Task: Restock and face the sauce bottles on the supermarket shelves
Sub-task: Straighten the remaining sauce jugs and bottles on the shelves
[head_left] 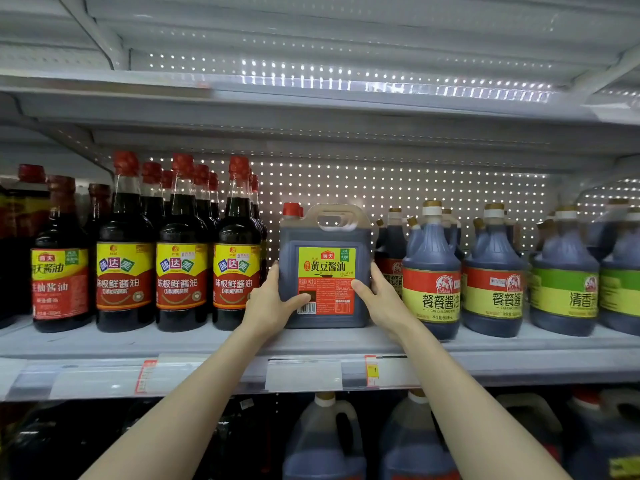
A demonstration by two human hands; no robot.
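Jug (323, 237) sits full, probably heavy and slick: left hand (273, 303) and right hand (377, 299) grip its 2 sides on the shelf (207, 341); top handle (337, 211) looks surest hold.

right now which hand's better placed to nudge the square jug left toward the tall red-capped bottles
Probably right: the right hand holds the dark square jug on its right to push leftward; the left hand sits between it and the tall red-capped bottles.
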